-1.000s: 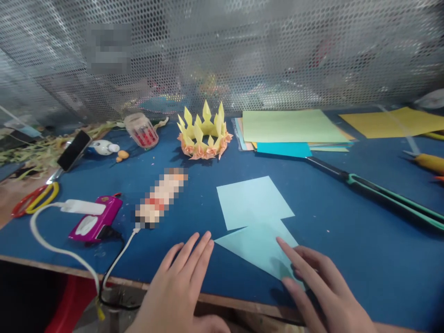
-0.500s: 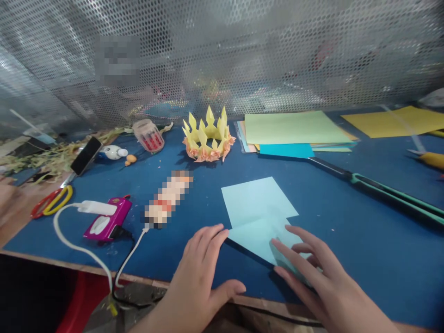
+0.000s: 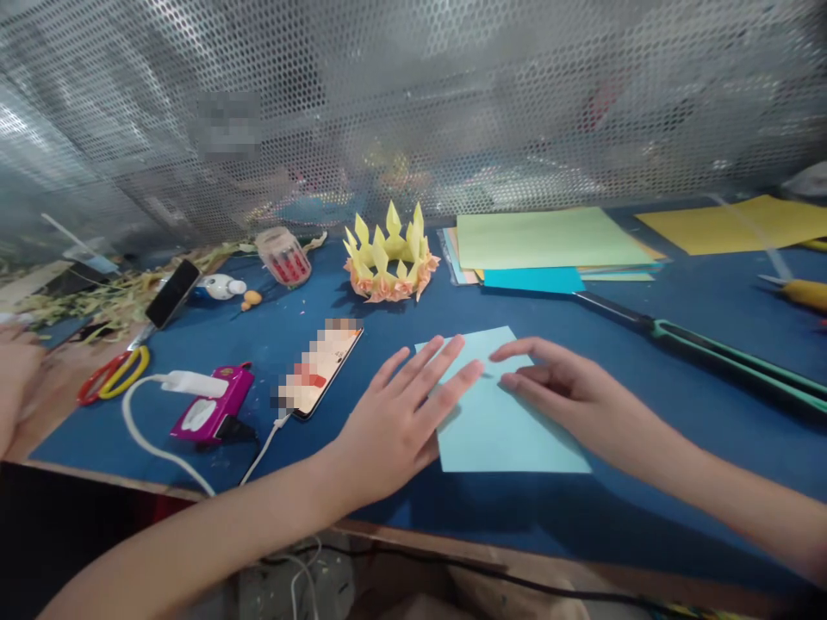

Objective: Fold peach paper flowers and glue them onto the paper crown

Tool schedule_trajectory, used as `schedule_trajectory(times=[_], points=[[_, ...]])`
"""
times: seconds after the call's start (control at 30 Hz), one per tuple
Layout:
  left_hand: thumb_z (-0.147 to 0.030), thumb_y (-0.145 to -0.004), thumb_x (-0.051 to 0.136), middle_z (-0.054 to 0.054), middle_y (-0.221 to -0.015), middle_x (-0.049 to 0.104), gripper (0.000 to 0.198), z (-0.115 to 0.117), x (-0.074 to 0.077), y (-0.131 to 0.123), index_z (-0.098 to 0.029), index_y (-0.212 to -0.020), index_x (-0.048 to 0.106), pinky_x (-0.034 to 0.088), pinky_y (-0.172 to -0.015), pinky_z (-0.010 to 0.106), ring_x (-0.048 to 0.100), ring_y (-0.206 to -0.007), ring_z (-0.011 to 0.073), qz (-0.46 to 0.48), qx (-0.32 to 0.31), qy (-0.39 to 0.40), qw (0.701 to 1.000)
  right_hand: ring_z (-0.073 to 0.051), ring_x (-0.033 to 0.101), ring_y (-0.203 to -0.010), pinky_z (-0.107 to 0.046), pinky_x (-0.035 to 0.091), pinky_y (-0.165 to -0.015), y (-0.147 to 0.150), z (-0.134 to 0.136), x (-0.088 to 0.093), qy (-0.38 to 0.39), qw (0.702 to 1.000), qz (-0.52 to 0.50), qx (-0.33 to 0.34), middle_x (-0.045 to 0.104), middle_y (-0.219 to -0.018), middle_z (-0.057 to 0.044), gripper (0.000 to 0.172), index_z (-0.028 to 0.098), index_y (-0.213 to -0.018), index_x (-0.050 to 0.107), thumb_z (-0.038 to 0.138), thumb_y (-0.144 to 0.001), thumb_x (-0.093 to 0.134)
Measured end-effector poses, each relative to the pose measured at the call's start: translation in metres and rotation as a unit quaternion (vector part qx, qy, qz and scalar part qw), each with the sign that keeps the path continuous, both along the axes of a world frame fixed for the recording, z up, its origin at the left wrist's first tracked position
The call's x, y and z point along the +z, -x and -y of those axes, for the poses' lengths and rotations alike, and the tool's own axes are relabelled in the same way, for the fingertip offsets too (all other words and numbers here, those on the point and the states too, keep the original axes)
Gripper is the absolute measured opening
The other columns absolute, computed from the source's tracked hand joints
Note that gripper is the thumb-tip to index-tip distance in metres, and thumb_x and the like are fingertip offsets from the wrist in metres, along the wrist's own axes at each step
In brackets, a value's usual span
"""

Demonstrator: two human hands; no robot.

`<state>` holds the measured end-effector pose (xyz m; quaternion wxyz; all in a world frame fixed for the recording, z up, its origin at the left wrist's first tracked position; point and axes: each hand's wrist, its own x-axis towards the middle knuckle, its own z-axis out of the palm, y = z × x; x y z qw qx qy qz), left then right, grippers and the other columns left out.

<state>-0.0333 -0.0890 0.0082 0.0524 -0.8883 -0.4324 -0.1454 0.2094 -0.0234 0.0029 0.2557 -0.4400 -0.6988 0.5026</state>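
Light blue paper lies on the blue table, its near edge close to the table's front. My left hand rests over the paper's left side, palm down, with its fingers spread. Above the right part of the paper is my right hand, fingers apart and curved, the tips near the sheet's upper middle. Neither hand grips anything. Behind them stands a yellow paper crown with peach flowers round its base.
A phone, a magenta power adapter with cables and scissors lie at left. Stacked coloured paper and a black-green cutter are at right. Another person's hand shows at far left.
Both hands have moved up and forward over the paper. The near portion of paper, formerly slanted toward the front edge, now lies in line with the far part. The view has shifted slightly.
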Motion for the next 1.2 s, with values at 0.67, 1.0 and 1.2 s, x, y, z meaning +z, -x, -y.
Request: schedule_trajectory(times=[0.67, 1.0, 1.2], points=[[-0.087, -0.081, 0.036, 0.013, -0.169, 0.013, 0.103, -0.016, -0.016, -0.021, -0.02, -0.159, 0.028, 0.016, -0.123, 0.06, 0.013, -0.155, 0.0365, 0.004, 0.002, 0.313, 0.95, -0.025, 0.068, -0.103, -0.04, 0.057, -0.084, -0.049, 0.026, -0.022, -0.496, 0.829, 0.176, 0.192, 0.072, -0.108, -0.009, 0.026, 0.02, -0.115, 0.066, 0.018, -0.102, 0.043], [-0.057, -0.089, 0.064, 0.012, -0.151, 0.053, 0.048, -0.04, 0.012, -0.027, -0.024, -0.123, 0.071, 0.039, -0.112, 0.053, 0.047, -0.139, 0.0335, 0.053, 0.059, 0.325, 0.943, -0.014, 0.062, -0.071, -0.023, 0.045, -0.063, -0.037, -0.005, -0.008, -0.246, 0.92, 0.179, 0.246, 0.065, -0.086, -0.002, 0.022, 0.022, -0.112, 0.059, 0.013, -0.096, 0.045], [-0.042, -0.086, 0.073, 0.01, -0.141, 0.061, 0.032, -0.051, 0.006, -0.025, -0.023, -0.111, 0.074, 0.042, -0.111, 0.051, 0.054, -0.131, 0.031, 0.113, 0.064, 0.329, 0.936, -0.013, 0.058, -0.072, -0.022, 0.043, -0.067, -0.038, -0.02, -0.023, -0.33, 0.891, 0.105, 0.294, 0.063, -0.089, -0.005, 0.043, 0.023, -0.135, 0.055, 0.008, -0.098, 0.038]])
